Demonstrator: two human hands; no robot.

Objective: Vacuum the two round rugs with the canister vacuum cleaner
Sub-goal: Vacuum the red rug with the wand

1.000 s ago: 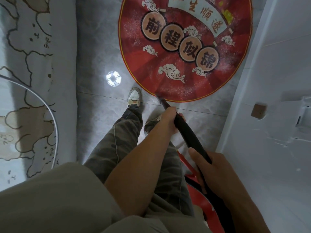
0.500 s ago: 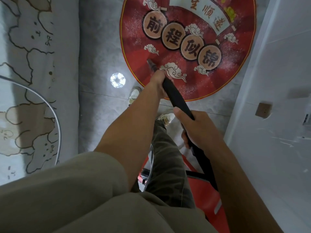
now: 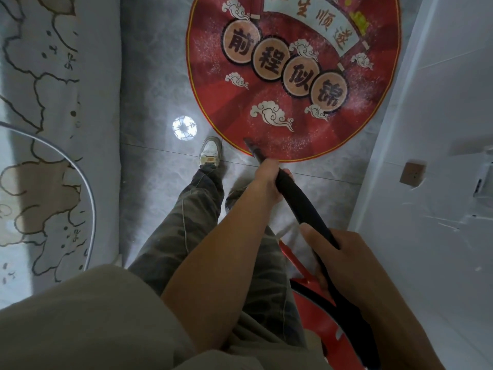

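A round red rug with cloud motifs and Chinese characters lies on the grey tiled floor ahead of me, dusted with pale specks. The black vacuum hose runs from lower right toward the rug, and its nozzle tip touches the rug's near edge. My left hand grips the hose near the nozzle. My right hand grips it further back. The red canister vacuum cleaner sits on the floor beneath my right arm, partly hidden. Only one rug is in view.
A bed with a patterned cover lines the left side, and a thin grey cable curves over it. A white wall with a brown socket plate borders the right. A ceiling light's reflection glints on the floor near my shoe.
Half a second ago the nozzle was pushed out onto the rug; now both hands have pulled the hose back, and the tip is at the rug's near edge again.
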